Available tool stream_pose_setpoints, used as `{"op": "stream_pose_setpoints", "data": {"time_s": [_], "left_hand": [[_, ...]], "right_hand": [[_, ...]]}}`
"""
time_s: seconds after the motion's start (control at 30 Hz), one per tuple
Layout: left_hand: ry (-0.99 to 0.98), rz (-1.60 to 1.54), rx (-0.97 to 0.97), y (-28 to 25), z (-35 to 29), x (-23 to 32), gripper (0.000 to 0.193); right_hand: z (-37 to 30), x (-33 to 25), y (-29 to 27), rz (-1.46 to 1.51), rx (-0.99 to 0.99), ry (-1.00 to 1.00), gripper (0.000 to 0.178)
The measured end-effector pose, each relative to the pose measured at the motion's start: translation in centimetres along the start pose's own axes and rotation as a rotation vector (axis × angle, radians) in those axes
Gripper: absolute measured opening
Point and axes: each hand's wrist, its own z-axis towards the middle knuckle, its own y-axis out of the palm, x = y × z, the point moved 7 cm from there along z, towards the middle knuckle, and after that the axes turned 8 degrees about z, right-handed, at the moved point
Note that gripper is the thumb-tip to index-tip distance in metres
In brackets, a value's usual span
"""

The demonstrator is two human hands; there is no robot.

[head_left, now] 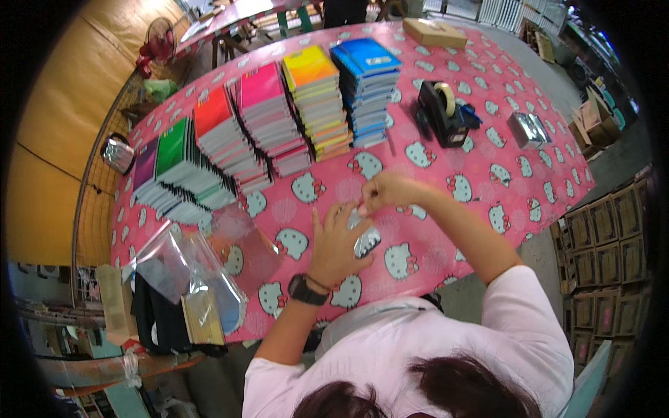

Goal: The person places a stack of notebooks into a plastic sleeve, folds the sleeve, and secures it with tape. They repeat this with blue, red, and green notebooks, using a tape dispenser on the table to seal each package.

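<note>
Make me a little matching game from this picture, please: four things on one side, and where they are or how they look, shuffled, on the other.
Things:
1. Fan
2. Tape dispenser
3. Blue notebooks
4. Small silvery thing

Places and looks:
A. By the thumb of the left hand
B. Mostly black, with a roll of tape in it
C. Red, near the picture's upper left
D. Stacked just right of the yellow notebooks

Right pairs: 1-C, 2-B, 3-D, 4-A
</note>
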Motion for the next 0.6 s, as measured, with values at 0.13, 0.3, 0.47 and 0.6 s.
{"op": "stream_pose_setpoints", "data": {"time_s": [0.13, 0.3, 0.47, 0.6], "left_hand": [[0.013, 0.001, -0.045, -0.1, -0.6, 0.0, 0.071], [0.1, 0.125, -0.185, -1.6, -1.2, 0.5, 0.094], [0.089, 0.049, -0.053, -2.4, 1.0, -0.4, 0.089], [-0.319, -0.449, 0.213, -1.8, 5.3, 0.9, 0.076]], "right_hand": [[1.1, 5.3, 3.1, 0.538, -0.057, 0.015, 0.023], [0.8, 11.9, 7.0, 0.671, 0.037, 0.211, 0.027], [-3.6, 10.5, 3.2, 0.395, 0.486, -0.045, 0.034], [-12.2, 4.9, 1.4, 0.117, 0.682, -0.234, 0.083]]}}
